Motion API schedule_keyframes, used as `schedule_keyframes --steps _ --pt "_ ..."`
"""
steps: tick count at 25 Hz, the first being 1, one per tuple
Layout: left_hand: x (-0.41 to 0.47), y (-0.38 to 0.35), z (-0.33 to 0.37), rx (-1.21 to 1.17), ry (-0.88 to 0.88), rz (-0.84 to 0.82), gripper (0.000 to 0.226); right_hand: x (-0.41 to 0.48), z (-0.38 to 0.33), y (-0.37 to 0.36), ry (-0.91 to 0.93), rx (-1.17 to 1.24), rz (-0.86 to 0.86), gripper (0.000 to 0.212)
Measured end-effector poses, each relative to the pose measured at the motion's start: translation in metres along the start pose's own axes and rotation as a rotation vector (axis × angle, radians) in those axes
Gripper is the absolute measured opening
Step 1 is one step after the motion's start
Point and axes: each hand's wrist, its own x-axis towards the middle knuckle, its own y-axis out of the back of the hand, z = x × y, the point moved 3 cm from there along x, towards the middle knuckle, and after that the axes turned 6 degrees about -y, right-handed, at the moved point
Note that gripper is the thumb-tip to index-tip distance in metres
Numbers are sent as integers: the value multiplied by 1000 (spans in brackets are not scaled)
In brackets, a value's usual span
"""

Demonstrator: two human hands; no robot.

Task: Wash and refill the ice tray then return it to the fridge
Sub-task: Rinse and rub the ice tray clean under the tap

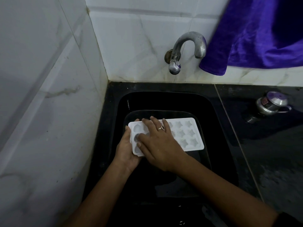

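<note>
Fingers (155, 122) of the right hand (157, 145) lay spread across the ice tray (188, 135) — lengthwise left-to-right — left hand (125, 149) gripping its end.

Your right grip (161, 145) wears one ring (161, 128): a slim metal band, gold-toned where the light catches it, set with a small dark oval stone on top. Its fingernails (139, 143) are cut short and plain. Your left grip (126, 149) is bare. Your left forearm (101, 190) and right forearm (221, 182) are uncovered along their whole visible length. At the bottom right corner a black sleeve edge (291, 220) begins high on your right arm; its fabric is too dim to tell.
</note>
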Motion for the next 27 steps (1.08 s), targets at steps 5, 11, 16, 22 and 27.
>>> schedule_keyframes --steps 5,11,16,22,27 --pt "-4 -3 -5 -23 27 -17 59 -3 2 -4 44 -57 -12 45" --pt "5 3 3 -76 -10 -24 53 -15 12 -8 46 -6 -59 50" --pt "5 2 6 -51 -28 -58 48 -16 33 1 -70 38 -7 43" --pt "4 4 3 -43 -28 -69 50 -16 22 -8 -9 4 -9 42" --pt "2 -2 5 -45 -23 -60 48 -15 17 -6 -67 5 -10 42"
